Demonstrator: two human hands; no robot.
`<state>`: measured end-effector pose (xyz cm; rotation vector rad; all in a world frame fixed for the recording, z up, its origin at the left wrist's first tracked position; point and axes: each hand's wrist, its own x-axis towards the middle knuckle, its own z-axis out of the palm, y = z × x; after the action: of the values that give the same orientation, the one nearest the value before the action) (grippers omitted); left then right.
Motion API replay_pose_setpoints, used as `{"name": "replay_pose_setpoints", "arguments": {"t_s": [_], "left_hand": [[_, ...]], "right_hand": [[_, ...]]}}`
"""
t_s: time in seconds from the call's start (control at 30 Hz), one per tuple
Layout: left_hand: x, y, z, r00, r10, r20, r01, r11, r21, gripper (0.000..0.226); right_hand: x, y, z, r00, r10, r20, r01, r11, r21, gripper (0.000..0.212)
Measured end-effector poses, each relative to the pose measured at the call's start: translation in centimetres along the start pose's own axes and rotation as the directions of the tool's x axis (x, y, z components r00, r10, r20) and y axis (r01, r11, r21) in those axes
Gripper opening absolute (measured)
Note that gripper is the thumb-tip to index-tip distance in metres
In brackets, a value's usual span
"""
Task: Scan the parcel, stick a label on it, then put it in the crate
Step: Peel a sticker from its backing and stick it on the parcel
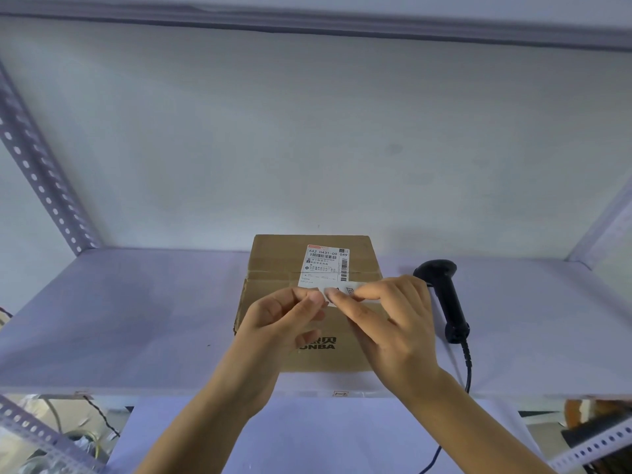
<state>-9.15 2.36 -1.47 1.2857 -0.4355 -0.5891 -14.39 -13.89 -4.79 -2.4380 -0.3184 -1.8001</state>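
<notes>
A brown cardboard parcel (273, 265) lies flat on the white shelf (136, 319), with a printed shipping slip (326, 265) on its far right part. Just above the parcel, my left hand (280, 323) and my right hand (393, 323) pinch a small white label (352, 290) between thumbs and forefingers, left hand on its left end, right hand on its middle and right. Black print shows on the label. No crate is in view.
A black handheld scanner (444, 292) lies on the shelf right of the parcel, its cable (468, 364) running off the front edge. Perforated metal uprights (37, 172) frame the shelf. Cables and clutter sit below at the bottom left.
</notes>
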Motion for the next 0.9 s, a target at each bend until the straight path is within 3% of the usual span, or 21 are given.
{"name": "replay_pose_setpoints", "arguments": {"t_s": [0.57,0.9], "left_hand": [[0.09,-0.54,0.30,1.000,0.029,0.011,-0.030,0.999,0.015,0.023],[-0.33,-0.24,0.28,0.999,-0.023,-0.029,0.021,0.996,-0.088,0.018]], "right_hand": [[-0.01,-0.25,0.16,0.999,0.040,0.011,-0.040,0.999,0.016,0.020],[-0.28,-0.32,0.11,0.998,0.063,0.022,-0.064,0.998,0.014,0.023]]}}
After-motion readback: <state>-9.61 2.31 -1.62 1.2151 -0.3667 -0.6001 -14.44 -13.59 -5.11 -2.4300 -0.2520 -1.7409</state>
